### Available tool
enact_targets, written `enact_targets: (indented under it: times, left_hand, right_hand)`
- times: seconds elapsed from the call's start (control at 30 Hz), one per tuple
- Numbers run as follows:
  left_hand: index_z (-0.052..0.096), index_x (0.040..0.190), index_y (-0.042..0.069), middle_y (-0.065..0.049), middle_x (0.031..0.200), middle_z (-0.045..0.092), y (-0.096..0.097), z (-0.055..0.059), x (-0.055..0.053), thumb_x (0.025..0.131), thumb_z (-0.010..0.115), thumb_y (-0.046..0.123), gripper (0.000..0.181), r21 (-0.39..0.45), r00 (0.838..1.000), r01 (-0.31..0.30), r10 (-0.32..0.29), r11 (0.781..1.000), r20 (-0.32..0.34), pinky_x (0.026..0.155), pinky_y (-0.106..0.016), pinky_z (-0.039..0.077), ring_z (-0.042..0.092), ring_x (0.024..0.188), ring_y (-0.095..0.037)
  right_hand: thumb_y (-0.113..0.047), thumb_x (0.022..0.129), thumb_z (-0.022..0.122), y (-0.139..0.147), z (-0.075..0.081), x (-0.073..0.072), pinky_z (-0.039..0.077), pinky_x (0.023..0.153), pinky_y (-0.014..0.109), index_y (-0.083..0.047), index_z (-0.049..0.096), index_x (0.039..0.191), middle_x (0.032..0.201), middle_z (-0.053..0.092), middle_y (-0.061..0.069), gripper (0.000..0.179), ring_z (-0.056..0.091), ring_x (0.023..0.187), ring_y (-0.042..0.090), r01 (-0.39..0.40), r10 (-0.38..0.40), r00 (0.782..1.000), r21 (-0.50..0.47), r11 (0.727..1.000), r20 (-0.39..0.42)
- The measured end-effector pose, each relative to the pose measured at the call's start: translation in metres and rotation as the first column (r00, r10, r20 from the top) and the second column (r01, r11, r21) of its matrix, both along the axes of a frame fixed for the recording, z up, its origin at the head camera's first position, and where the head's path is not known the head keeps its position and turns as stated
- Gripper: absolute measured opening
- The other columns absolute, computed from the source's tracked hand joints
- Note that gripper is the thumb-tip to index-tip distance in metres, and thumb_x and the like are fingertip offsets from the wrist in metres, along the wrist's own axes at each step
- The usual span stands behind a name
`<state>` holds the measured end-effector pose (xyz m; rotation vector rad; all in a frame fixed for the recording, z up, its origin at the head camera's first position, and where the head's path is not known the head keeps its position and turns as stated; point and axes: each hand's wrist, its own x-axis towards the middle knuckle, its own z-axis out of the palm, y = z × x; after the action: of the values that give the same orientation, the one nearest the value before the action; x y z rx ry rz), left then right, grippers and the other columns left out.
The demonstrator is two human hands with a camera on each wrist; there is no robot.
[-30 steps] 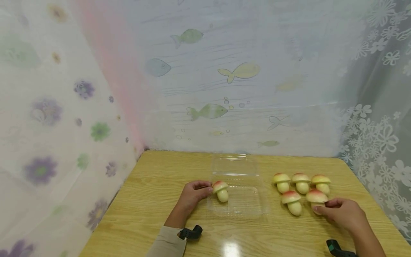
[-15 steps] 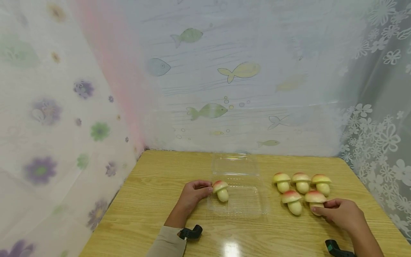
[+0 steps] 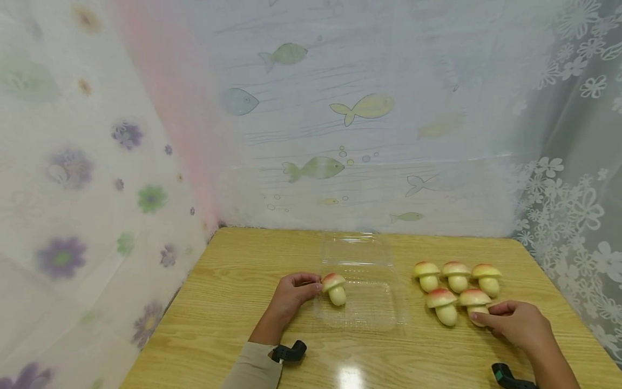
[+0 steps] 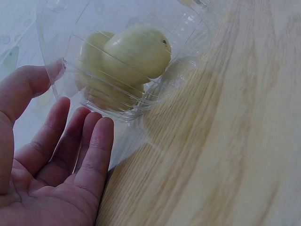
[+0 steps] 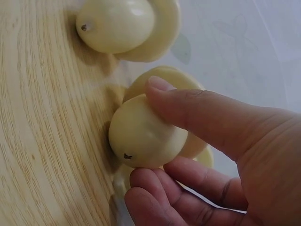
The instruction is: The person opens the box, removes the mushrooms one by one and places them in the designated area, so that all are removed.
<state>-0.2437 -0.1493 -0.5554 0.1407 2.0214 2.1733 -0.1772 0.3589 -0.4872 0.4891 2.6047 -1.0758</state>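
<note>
A hinged clear plastic container (image 3: 374, 310) lies opened out on the table, its lid (image 3: 356, 249) folded back toward the wall. My left hand (image 3: 290, 297) pinches its left rim; in the left wrist view the thumb (image 4: 35, 84) overlaps the plastic edge and the fingers lie along the side. Inside, near that hand, a model mushroom (image 3: 335, 290) with a red-tinged cap leans at the left. My right hand (image 3: 520, 322) grips the pale stem of another model mushroom (image 3: 475, 297), thumb on one side and fingers on the other, as the right wrist view shows.
Beside the gripped mushroom lies another mushroom (image 3: 441, 306). Behind them stands a row of three more, with one mushroom (image 3: 455, 276) in the middle. The wooden table (image 3: 233, 259) meets a fish-patterned curtain (image 3: 311, 119) at its back edge.
My right hand has shifted its mushroom slightly left, closer to the neighbouring one in the front row. The left hand and the container have stayed put.
</note>
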Motion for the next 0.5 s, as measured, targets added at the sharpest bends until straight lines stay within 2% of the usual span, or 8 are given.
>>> enact_targets:
  times: [0.5]
  left_hand:
    - [0.072, 0.120, -0.002, -0.015, 0.129, 0.070, 0.0007, 0.0002, -0.0001, 0.088, 0.085, 0.019, 0.040, 0.003, 1.000, -0.009, 0.009, 1.000, 0.005, 0.085, -0.025, 0.059, 0.068, 0.106, -0.016]
  right_hand:
    - [-0.067, 0.077, 0.082, -0.0034, 0.0038, 0.0024, 0.053, 0.065, 0.036, 0.003, 0.066, 0.119, 0.087, 0.076, -0.004, 0.083, 0.069, 0.076, 0.018, 0.000, 0.000, 1.000, -0.010, 1.000, -0.002]
